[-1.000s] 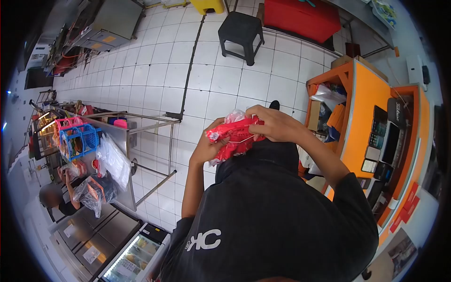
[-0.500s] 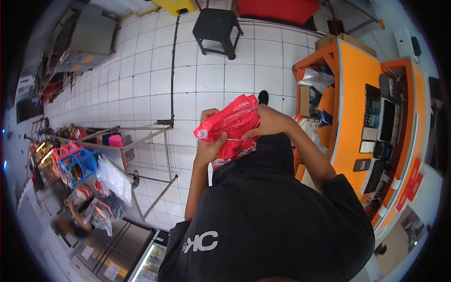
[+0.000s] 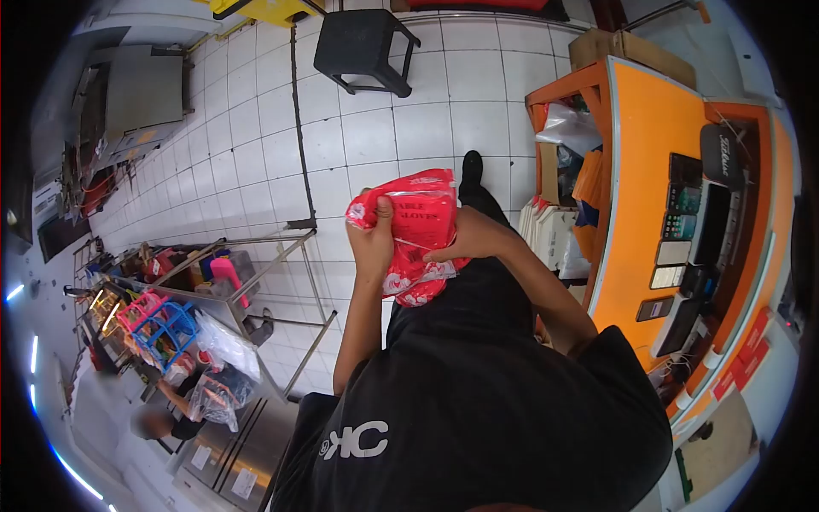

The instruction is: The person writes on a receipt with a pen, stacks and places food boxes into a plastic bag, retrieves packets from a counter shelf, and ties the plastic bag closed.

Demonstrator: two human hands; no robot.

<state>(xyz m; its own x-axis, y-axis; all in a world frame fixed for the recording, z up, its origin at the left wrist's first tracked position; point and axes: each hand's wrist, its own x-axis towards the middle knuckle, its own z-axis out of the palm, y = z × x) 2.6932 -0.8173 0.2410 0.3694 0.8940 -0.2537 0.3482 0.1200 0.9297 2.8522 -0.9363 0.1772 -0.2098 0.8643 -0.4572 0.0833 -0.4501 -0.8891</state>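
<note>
A crumpled red plastic packet (image 3: 424, 218), with dark print in which "GLOVES" can be read, is held in front of my body. My left hand (image 3: 372, 239) grips its left side, the thumb lying over the front. On the lower right, my right hand (image 3: 467, 236) is closed on the packet, its thumb pressed to the front near a thin pale strand. More red and white plastic bunches below my fingers. The fingers behind the packet are hidden.
An orange counter (image 3: 644, 183) with phones stands at right, shelves beneath it. A black stool (image 3: 358, 47) is ahead. At left a metal-framed table holds a blue basket (image 3: 168, 331) and plastic bags (image 3: 229, 346); another person (image 3: 162, 420) is beside it.
The packet has been turned and spread flatter, its printed face now towards me. My right hand has moved down to its lower edge. The view has shifted, with the stool further left.
</note>
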